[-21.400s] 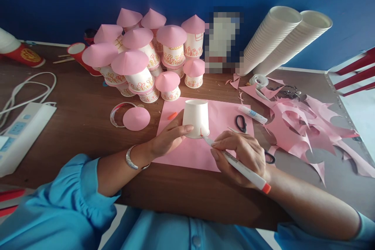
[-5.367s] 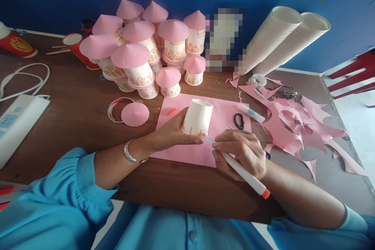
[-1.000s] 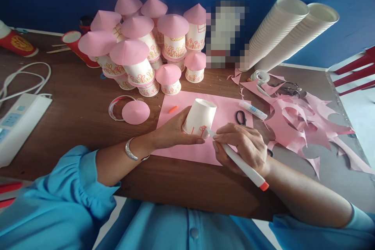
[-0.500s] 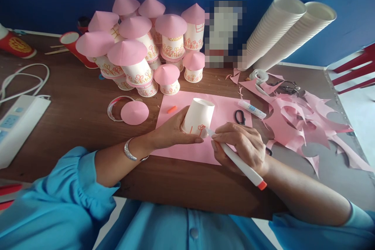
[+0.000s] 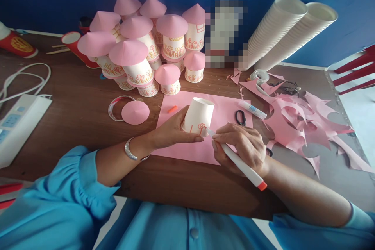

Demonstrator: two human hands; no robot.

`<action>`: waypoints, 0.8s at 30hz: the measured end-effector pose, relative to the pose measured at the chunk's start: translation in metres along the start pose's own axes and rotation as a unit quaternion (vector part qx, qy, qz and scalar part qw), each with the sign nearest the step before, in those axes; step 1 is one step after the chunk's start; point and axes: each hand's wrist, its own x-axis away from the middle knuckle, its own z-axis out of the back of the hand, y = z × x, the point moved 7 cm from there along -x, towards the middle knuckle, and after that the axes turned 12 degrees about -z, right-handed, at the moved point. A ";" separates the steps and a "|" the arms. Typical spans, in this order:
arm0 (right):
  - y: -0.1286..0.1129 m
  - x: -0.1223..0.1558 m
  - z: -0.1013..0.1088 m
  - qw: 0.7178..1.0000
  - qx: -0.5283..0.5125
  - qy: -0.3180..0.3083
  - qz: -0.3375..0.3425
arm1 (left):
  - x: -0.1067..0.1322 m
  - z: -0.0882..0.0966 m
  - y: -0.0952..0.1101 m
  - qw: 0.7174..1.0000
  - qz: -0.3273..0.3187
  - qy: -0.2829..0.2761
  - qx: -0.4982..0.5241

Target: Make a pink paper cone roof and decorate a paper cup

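A white paper cup (image 5: 199, 111), tilted and base up, is gripped low down by my left hand (image 5: 178, 127). Orange-red flower lines show on its lower side. My right hand (image 5: 241, 146) is closed around a white marker (image 5: 241, 166) with an orange end, its tip at the flower drawing. Under both hands lies a pink paper sheet (image 5: 175, 150). An orange marker cap (image 5: 172, 109) rests on the sheet, left of the cup. Black-handled scissors (image 5: 240, 117) lie partly beneath my right hand, their blades hidden. Beyond them is a glue stick (image 5: 252, 109).
Several cup houses with pink cone roofs (image 5: 129, 52) stand at the back left. A pink cone (image 5: 135, 112) lies beside a tape roll (image 5: 115, 108). Two tall cup stacks (image 5: 275, 31) lean at the wall. Pink scraps (image 5: 288, 121) cover the right; a power strip (image 5: 26, 125) is left.
The view has shifted very slightly. The marker tip has moved a little along the flower drawing; both hands keep their hold.
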 end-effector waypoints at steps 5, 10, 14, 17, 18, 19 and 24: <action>0.000 0.000 0.001 1.000 -0.014 0.004 -0.006 | 0.001 0.001 0.000 1.000 0.003 0.001 -0.004; 0.001 0.001 0.000 1.000 -0.017 0.004 -0.009 | 0.001 0.002 -0.001 1.000 0.004 0.002 -0.003; 0.001 0.002 -0.001 1.000 -0.018 0.001 -0.012 | 0.001 0.002 -0.001 1.000 0.001 0.003 -0.005; 0.001 0.002 0.000 1.000 -0.016 -0.002 -0.012 | 0.001 0.002 -0.001 1.000 -0.001 0.001 -0.005; 0.001 0.002 0.000 1.000 -0.016 -0.004 -0.011 | 0.001 0.002 -0.001 1.000 -0.002 0.001 -0.005; 0.001 0.002 0.000 1.000 -0.016 -0.002 -0.009 | 0.001 0.002 -0.001 1.000 -0.002 0.001 -0.004; 0.002 0.000 0.001 1.000 -0.012 0.003 -0.008 | 0.001 0.002 0.000 1.000 -0.001 0.004 0.000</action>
